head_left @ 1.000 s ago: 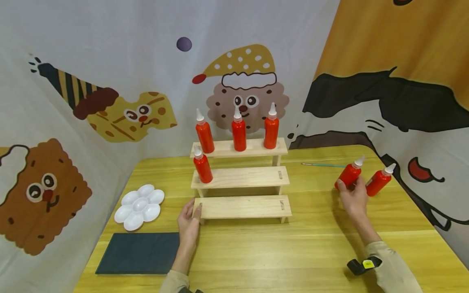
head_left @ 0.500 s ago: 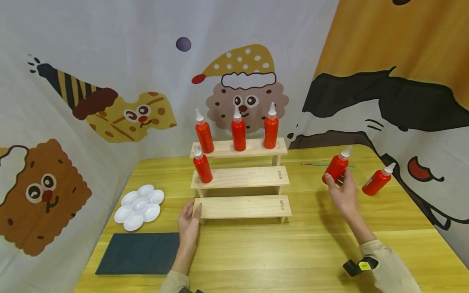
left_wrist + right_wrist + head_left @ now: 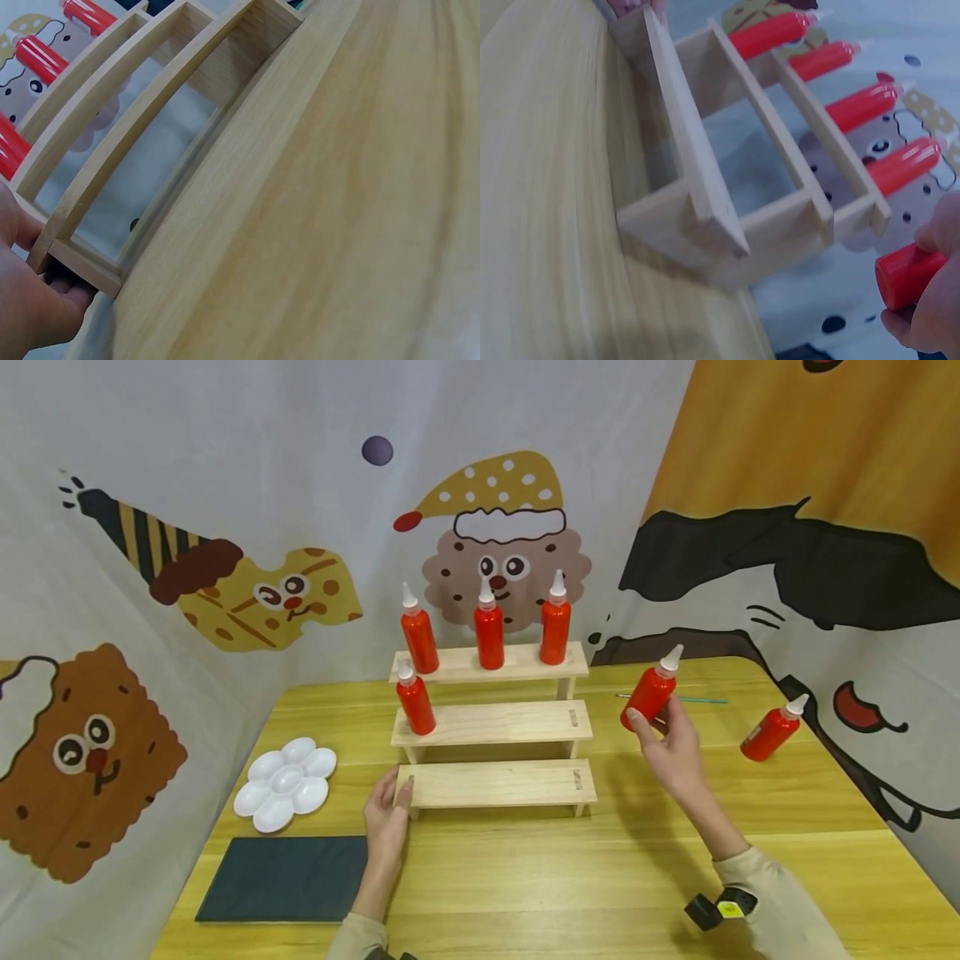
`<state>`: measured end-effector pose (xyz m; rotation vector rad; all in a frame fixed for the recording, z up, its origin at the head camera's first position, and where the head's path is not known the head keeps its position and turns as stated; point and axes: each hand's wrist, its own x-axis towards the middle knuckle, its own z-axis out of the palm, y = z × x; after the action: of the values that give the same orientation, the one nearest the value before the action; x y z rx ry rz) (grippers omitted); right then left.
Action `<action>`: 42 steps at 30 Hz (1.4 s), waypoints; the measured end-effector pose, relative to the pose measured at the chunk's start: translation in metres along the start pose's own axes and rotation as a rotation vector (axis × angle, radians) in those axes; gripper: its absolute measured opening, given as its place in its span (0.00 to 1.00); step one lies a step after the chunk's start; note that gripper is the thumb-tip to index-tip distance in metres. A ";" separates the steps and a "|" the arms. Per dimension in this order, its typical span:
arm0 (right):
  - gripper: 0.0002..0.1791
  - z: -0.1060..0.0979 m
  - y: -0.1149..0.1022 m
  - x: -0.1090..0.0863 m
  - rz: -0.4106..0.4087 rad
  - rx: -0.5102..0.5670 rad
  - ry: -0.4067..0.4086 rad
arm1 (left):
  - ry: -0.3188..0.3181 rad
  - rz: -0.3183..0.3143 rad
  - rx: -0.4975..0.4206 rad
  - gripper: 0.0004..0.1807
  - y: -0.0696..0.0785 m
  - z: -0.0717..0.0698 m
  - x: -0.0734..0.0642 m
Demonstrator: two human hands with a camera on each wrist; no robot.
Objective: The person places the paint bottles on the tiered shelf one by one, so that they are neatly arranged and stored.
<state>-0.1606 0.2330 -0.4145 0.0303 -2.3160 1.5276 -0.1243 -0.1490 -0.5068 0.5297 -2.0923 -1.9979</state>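
My right hand (image 3: 675,756) grips a red squeeze bottle (image 3: 649,693) with a white pointed cap, tilted and held above the table, right of a three-step wooden rack (image 3: 495,783). In the right wrist view that bottle's base (image 3: 901,277) pokes out from the fingers. My left hand (image 3: 386,814) holds the left end of the rack's lowest step, thumb on top; in the left wrist view its fingers go under the step's end (image 3: 86,268). Three similar bottles (image 3: 490,635) stand on the top step. Another bottle (image 3: 416,703) stands at the left of the middle step.
One more red bottle (image 3: 771,733) is at the table's right side. A thin paintbrush (image 3: 705,699) lies behind my right hand. On the left are a white flower-shaped palette (image 3: 273,814) and a dark rectangular board (image 3: 285,881). A printed cloth (image 3: 262,460) hangs behind.
My right hand has lifted the bottle from beside the other one at the right and carried it left towards the rack. The left hand has stayed on the rack.
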 end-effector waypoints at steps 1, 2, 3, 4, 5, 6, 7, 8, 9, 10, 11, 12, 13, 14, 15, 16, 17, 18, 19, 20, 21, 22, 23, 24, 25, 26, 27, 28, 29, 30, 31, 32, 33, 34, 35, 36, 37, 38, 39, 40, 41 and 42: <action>0.26 0.003 -0.003 0.000 -0.008 0.007 -0.011 | 0.000 0.002 0.002 0.25 0.000 0.000 0.000; 0.26 0.005 -0.006 0.000 -0.015 0.007 -0.020 | 0.000 0.003 0.003 0.25 0.000 0.000 0.000; 0.25 0.008 -0.008 0.000 -0.027 0.004 -0.030 | -0.001 0.007 0.003 0.25 0.000 0.000 0.001; 0.25 0.011 -0.010 0.000 -0.037 0.003 -0.040 | -0.001 0.008 0.004 0.25 0.000 0.000 0.001; 0.24 0.015 -0.012 0.000 -0.050 0.002 -0.048 | -0.001 0.010 0.004 0.25 0.000 0.000 0.000; 0.23 0.018 -0.014 0.001 -0.064 0.004 -0.058 | 0.000 0.011 0.004 0.25 0.000 0.000 0.000; 0.23 0.021 -0.015 0.001 -0.077 0.005 -0.070 | 0.000 0.012 0.004 0.25 0.000 0.000 0.000; 0.23 0.024 -0.017 0.002 -0.088 0.010 -0.079 | 0.000 0.010 0.003 0.25 0.000 0.000 0.000; 0.23 0.028 -0.018 0.002 -0.097 0.015 -0.090 | 0.001 0.009 0.003 0.25 0.000 0.000 0.000; 0.23 0.031 -0.019 0.003 -0.106 0.020 -0.103 | 0.001 0.008 0.004 0.25 0.001 0.000 -0.001; 0.23 0.035 -0.021 0.003 -0.114 0.023 -0.116 | 0.001 0.007 0.004 0.25 0.001 0.000 -0.001; 0.23 0.038 -0.022 0.004 -0.119 0.028 -0.126 | 0.000 0.005 0.004 0.25 0.001 0.000 -0.001; 0.23 0.042 -0.023 0.004 -0.124 0.033 -0.138 | -0.001 0.003 0.004 0.25 0.001 0.000 -0.001; 0.23 0.046 -0.023 0.005 -0.126 0.035 -0.150 | -0.001 0.002 0.004 0.26 0.001 0.000 -0.001; 0.24 0.050 -0.023 0.007 -0.128 0.035 -0.160 | -0.002 0.002 0.002 0.26 0.001 0.000 -0.001; 0.24 0.053 -0.024 0.007 -0.129 0.033 -0.168 | -0.002 0.002 0.002 0.26 0.001 0.000 -0.001; 0.25 0.057 -0.024 0.008 -0.124 0.035 -0.176 | -0.002 0.000 0.000 0.26 0.002 0.000 -0.002; 0.25 0.060 -0.024 0.009 -0.118 0.040 -0.185 | -0.003 -0.001 -0.003 0.26 0.002 0.000 -0.002; 0.25 0.063 -0.024 0.010 -0.111 0.047 -0.197 | -0.003 -0.001 -0.004 0.26 0.002 0.000 -0.002; 0.25 0.067 -0.024 0.011 -0.106 0.050 -0.205 | -0.003 0.000 -0.006 0.26 0.002 0.000 -0.002; 0.25 0.070 -0.025 0.012 -0.105 0.051 -0.213 | -0.001 0.002 -0.012 0.26 0.003 0.001 -0.002; 0.24 0.073 -0.025 0.012 -0.105 0.055 -0.222 | 0.000 0.004 -0.016 0.25 0.003 0.001 -0.003; 0.24 0.076 -0.026 0.013 -0.106 0.061 -0.232 | 0.002 0.006 -0.021 0.25 0.003 0.001 -0.003; 0.24 0.079 -0.027 0.014 -0.109 0.066 -0.242 | 0.005 0.008 -0.024 0.25 0.004 0.002 -0.003; 0.23 0.082 -0.028 0.014 -0.114 0.069 -0.249 | 0.010 0.010 -0.026 0.25 0.004 0.002 -0.003; 0.24 0.086 -0.028 0.014 -0.121 0.067 -0.257 | 0.014 0.013 -0.029 0.25 0.004 0.002 -0.004; 0.23 0.089 -0.029 0.015 -0.131 0.066 -0.263 | 0.017 0.016 -0.033 0.25 0.004 0.002 -0.004; 0.23 0.093 -0.030 0.015 -0.135 0.070 -0.269 | 0.016 0.017 -0.033 0.25 0.004 0.002 -0.003; 0.23 0.096 -0.031 0.015 -0.136 0.074 -0.277 | 0.015 0.020 -0.032 0.25 0.004 0.001 -0.003; 0.23 0.100 -0.032 0.016 -0.138 0.078 -0.282 | 0.015 0.021 -0.032 0.25 0.004 0.001 -0.003; 0.23 0.103 -0.033 0.016 -0.142 0.075 -0.287 | 0.015 0.022 -0.032 0.25 0.004 0.001 -0.003; 0.23 0.107 -0.034 0.016 -0.146 0.072 -0.291 | 0.015 0.022 -0.033 0.25 0.004 0.001 -0.003; 0.23 0.110 -0.035 0.016 -0.149 0.068 -0.295 | 0.014 0.020 -0.034 0.25 0.004 0.001 -0.003; 0.23 0.113 -0.036 0.017 -0.149 0.067 -0.300 | 0.013 0.019 -0.035 0.25 0.004 0.001 -0.003; 0.23 0.116 -0.037 0.017 -0.148 0.062 -0.307 | 0.014 0.017 -0.034 0.25 0.004 0.002 -0.003; 0.23 0.119 -0.037 0.017 -0.154 0.056 -0.310 | 0.015 0.016 -0.035 0.25 0.005 0.002 -0.004; 0.23 0.122 -0.038 0.017 -0.157 0.055 -0.316 | 0.015 0.017 -0.036 0.25 0.005 0.002 -0.004; 0.23 0.125 -0.039 0.017 -0.160 0.056 -0.320 | 0.014 0.018 -0.036 0.25 0.005 0.002 -0.004; 0.23 0.127 -0.039 0.017 -0.160 0.062 -0.325 | 0.013 0.019 -0.035 0.25 0.005 0.002 -0.004; 0.23 0.129 -0.040 0.017 -0.161 0.067 -0.329 | 0.013 0.019 -0.034 0.25 0.005 0.002 -0.004; 0.24 0.131 -0.041 0.018 -0.163 0.072 -0.333 | 0.013 0.018 -0.033 0.25 0.005 0.001 -0.003; 0.24 0.133 -0.041 0.018 -0.167 0.080 -0.337 | 0.011 0.018 -0.031 0.25 0.005 0.001 -0.003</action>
<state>-0.2068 0.1001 -0.4188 0.5252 -2.4253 1.6301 -0.1224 -0.1463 -0.5018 0.5136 -2.0491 -2.0087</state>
